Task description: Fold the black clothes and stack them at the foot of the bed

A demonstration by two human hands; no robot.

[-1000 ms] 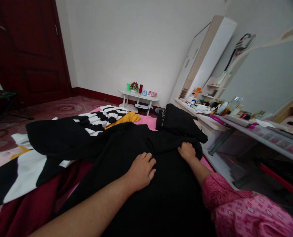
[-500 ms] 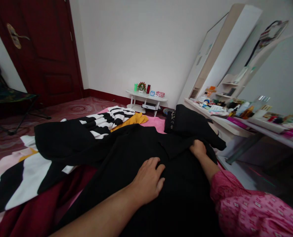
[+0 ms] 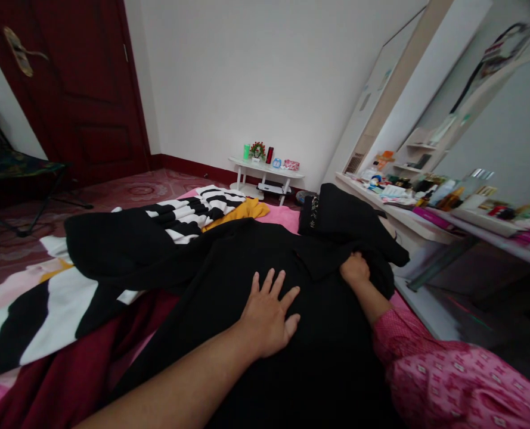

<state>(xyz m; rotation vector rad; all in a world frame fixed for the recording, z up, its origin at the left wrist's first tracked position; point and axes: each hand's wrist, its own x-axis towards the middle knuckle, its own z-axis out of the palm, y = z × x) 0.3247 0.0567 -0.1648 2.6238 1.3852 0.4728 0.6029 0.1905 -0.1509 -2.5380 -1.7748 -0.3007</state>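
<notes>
A black long-sleeved top (image 3: 229, 262) lies spread out in front of me. My left hand (image 3: 269, 316) rests flat on its body, with the fingers spread apart. Over at the top's right side, my right hand (image 3: 355, 268) is closed on the folded-over black sleeve; its fingertips are partly hidden by the cloth. Just beyond that hand sits a folded black garment (image 3: 345, 211) with a patterned strip along its left edge. The top's other sleeve stretches out to the left, over striped clothes.
Black-and-white striped clothing (image 3: 193, 211), a mustard garment (image 3: 242, 211) and dark red cloth (image 3: 86, 363) lie to the left. A cluttered dressing table (image 3: 443, 229) borders the right. Farther off are a small white table (image 3: 269, 168), a door (image 3: 68, 77) and a folding chair (image 3: 18, 170).
My left hand has flattened, its fingers spreading out on the black top. My right hand keeps its grip on the sleeve and has shifted only slightly. The camera view has tilted a little.
</notes>
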